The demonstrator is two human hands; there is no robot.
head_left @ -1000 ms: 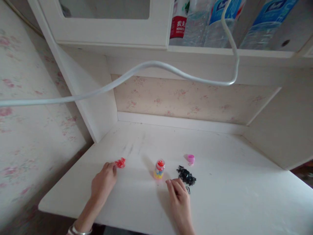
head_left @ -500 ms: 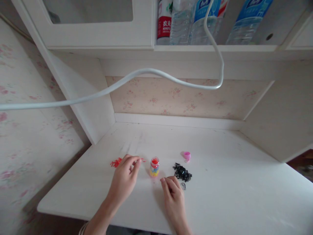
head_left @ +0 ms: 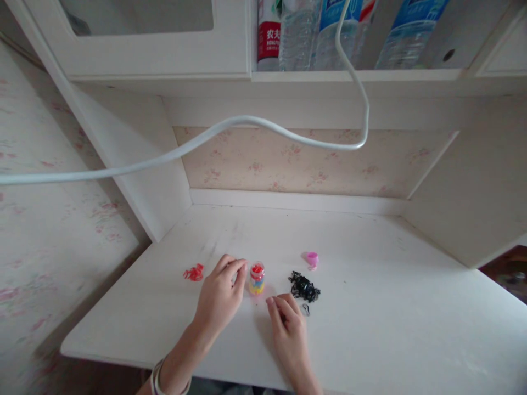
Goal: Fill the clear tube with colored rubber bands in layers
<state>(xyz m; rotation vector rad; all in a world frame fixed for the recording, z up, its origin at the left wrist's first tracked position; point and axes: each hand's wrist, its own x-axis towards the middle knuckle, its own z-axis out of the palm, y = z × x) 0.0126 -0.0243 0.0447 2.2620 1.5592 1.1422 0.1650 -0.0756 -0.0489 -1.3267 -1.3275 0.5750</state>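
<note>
My left hand [head_left: 222, 293] reaches over the white desk [head_left: 370, 307], its fingers bent together. The fingertips are against the left side of a small clear jar [head_left: 256, 277] filled with coloured bands, red on top. What the fingers pinch is hidden. A small heap of red bands [head_left: 194, 272] lies to the left of this hand. My right hand [head_left: 289, 323] rests on the desk with curled fingers, nothing visible in them. A single black band [head_left: 306, 310] lies beside its fingertips, and a pile of black bands [head_left: 303, 286] just beyond.
A pink cap [head_left: 312, 258] lies behind the black pile. A white cable [head_left: 247, 120] hangs across the view above the desk. Water bottles [head_left: 304, 33] stand on the shelf overhead. Cabinet panels wall the desk on the left and right.
My left hand moved right from the red heap to the jar; half a second ago a red band showed at its fingertips. The right hand stayed in place.
</note>
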